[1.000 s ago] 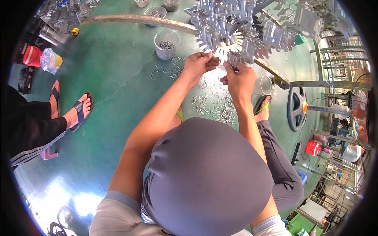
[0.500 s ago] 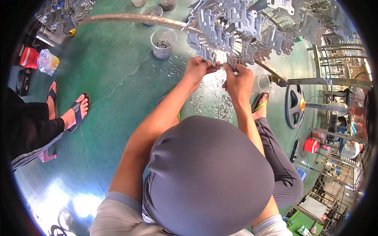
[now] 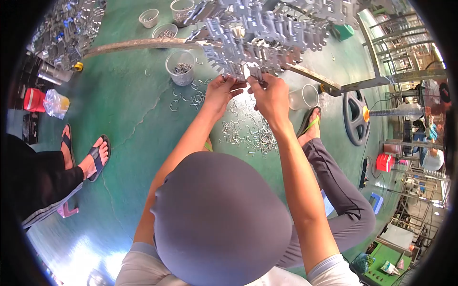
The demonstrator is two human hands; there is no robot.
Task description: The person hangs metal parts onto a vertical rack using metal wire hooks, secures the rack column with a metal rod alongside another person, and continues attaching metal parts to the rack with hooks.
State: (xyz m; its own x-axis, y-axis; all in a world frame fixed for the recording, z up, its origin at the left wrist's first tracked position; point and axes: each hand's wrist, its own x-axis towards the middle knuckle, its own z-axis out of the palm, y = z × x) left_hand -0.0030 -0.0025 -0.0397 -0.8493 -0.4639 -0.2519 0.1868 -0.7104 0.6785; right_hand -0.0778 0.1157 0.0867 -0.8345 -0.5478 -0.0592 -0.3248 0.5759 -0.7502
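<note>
both hands [image 3: 246, 97] at hanging metal plates [image 3: 234, 70], hooks [image 3: 261, 136] scattered below

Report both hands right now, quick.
Left hand: fingers curled in at the hanging metal parts; whether it grips anything cannot be told.
Right hand: closed, thumb and fingers holding a metal plate.

Workshop or factory floor, w/ painted green floor [image 3: 129, 157]; hanging metal parts [image 3: 272, 33], approx. identical; plastic tubs [image 3: 180, 71] of small metal hooks, more hooks [image 3: 257, 136] loose on floor; metal frames [image 3: 396, 76] and equip. along R side, incl. a black handwheel [image 3: 355, 117].
</note>
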